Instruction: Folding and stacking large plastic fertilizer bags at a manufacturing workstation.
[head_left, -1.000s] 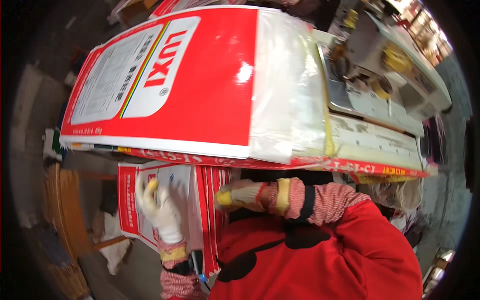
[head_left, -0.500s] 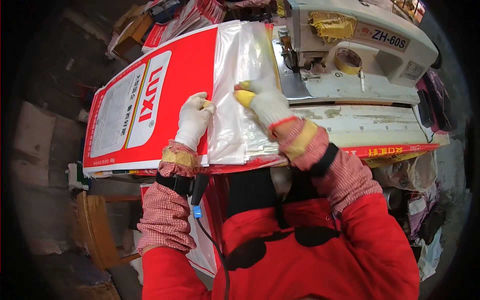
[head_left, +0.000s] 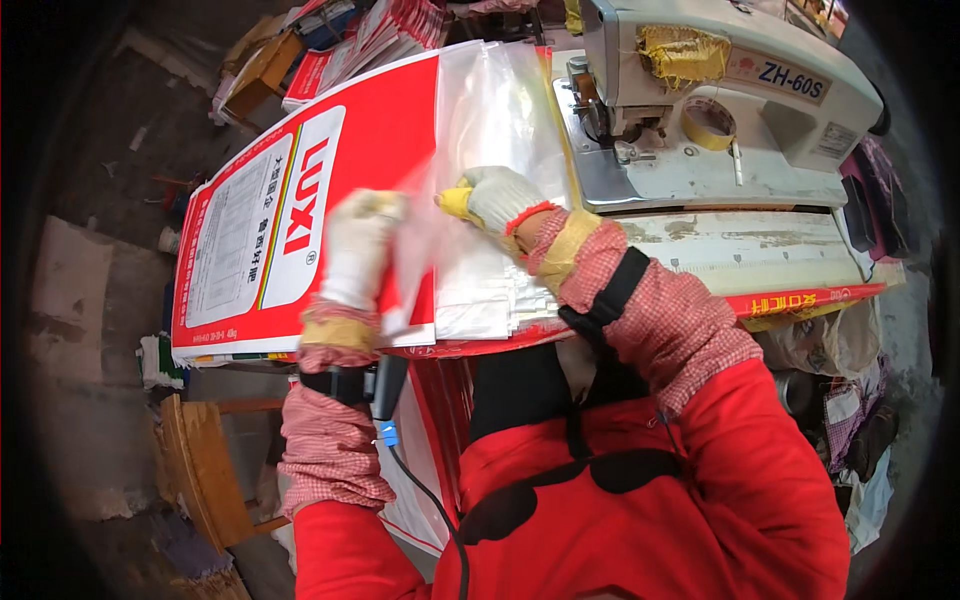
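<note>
A stack of red and white printed woven sacks [head_left: 250,240] lies flat on the work table, and a clear plastic liner [head_left: 490,110] sticks out of the right end. My left hand [head_left: 355,255], in a white glove and blurred by motion, is over the seam between red sack and liner. My right hand [head_left: 500,200], also gloved, pinches the liner with its yellow-tipped fingers. A lifted flap of clear film stretches between the two hands. A dark strap with a cable [head_left: 385,385] sits on my left wrist.
A white industrial sewing machine [head_left: 720,90] stands at the table's right, with a roll of tape [head_left: 708,122] on its bed. The table's front edge [head_left: 790,300] is red. A wooden stool [head_left: 205,470] stands lower left. More sacks [head_left: 390,25] and a cardboard box [head_left: 260,70] lie behind.
The sack stack has come down from being held up and now lies flat. Both hands rose from below the table onto the liner, and a film flap now lifts between them.
</note>
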